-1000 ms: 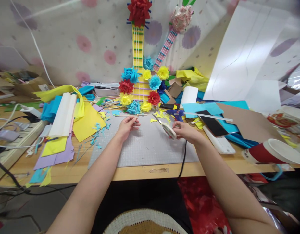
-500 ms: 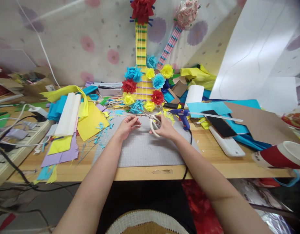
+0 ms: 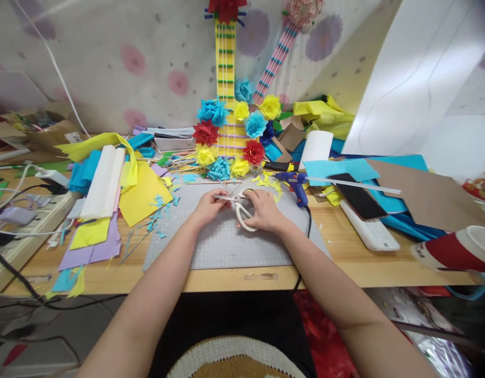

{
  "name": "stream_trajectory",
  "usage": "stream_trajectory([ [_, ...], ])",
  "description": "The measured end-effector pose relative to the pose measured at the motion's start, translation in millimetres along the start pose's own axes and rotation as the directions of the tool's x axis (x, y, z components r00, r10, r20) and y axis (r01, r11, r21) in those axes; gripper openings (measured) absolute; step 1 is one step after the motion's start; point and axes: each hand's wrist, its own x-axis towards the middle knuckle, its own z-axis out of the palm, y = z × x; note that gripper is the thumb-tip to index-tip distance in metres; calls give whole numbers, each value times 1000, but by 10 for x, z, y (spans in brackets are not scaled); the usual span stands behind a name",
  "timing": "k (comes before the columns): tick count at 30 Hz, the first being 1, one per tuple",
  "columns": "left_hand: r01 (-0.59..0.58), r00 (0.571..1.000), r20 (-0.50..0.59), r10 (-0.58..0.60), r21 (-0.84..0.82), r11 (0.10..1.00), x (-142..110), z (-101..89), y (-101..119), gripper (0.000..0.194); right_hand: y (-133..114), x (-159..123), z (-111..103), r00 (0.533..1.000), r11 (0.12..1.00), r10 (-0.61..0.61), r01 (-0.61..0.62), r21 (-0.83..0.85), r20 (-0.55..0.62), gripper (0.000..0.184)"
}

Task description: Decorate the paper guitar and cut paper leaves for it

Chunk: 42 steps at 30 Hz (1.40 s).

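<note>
White-handled scissors [image 3: 241, 214] are in my right hand [image 3: 264, 210], its fingers through and around the loops. Their handles are spread, and the metal blades point left, across the fingertips of my left hand [image 3: 210, 206]. That hand is closed in a pinch; whatever sits between its fingers is too small or hidden to name. Both hands are just above the grey cutting mat [image 3: 242, 249]. Behind them stands a yellow paper guitar [image 3: 225, 63] trimmed with blue, red and yellow paper flowers. A thin stick [image 3: 214, 182] lies along the mat's far side.
A blue glue gun [image 3: 293, 184] with a clear stick lies right of my hands, its cord running down the mat. Farther right are a black phone [image 3: 356, 195], a white case [image 3: 368, 226] and a red-white cup [image 3: 459, 249]. Coloured paper [image 3: 144, 191] and a power strip [image 3: 41, 220] are left.
My right hand has turned the scissors so that the blades now point left and meet my left fingertips. Before, they pointed up and left, apart from that hand. The view has shifted slightly.
</note>
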Motion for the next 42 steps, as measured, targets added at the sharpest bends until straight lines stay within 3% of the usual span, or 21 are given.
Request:
stream_trajectory([
  [6, 153, 987, 51, -154, 8, 988, -42, -3, 42, 17, -25, 16, -28, 999, 1000, 16, -17, 6, 34, 41],
  [9, 181, 980, 92, -176, -54, 982, -39, -30, 51, 17, -108, 48, -110, 990, 998, 44, -50, 42, 133, 31],
  [12, 218, 971, 118, -208, -80, 973, -21, -83, 51, 15, -229, 111, -236, 951, 992, 106, -123, 41, 291, 25],
  [14, 286, 953, 132, -274, -84, 955, -15, -120, 60, 12, -305, 173, -323, 893, 977, 183, -211, 25, 411, 23],
  [17, 372, 924, 144, -355, -116, 921, -21, -151, 98, 8, -376, 276, -414, 744, 899, 257, -419, 131, 617, 16],
  [19, 413, 908, 142, -394, -145, 899, -28, -153, 131, 5, -395, 334, -432, 628, 773, 206, -574, 269, 750, 11],
  [21, 444, 895, 131, -427, -157, 882, -33, -147, 158, 3, -402, 377, -419, 541, 622, 162, -705, 340, 825, 12],
  [25, 469, 883, 90, -461, -137, 872, -30, -134, 184, 7, -396, 430, -364, 446, 453, 192, -830, 324, 874, 16],
  [30, 476, 879, 80, -470, -84, 876, -24, -116, 179, 8, -364, 471, -354, 341, 450, 104, -854, 261, 934, 24],
  [36, 464, 885, 24, -464, -97, 880, -43, -92, 181, 11, -385, 493, -340, 298, 448, 122, -868, 215, 947, 16],
  [42, 465, 885, 3, -466, -60, 883, -61, -99, 216, 12, -437, 464, -333, 334, 461, 147, -856, 234, 931, 14],
])
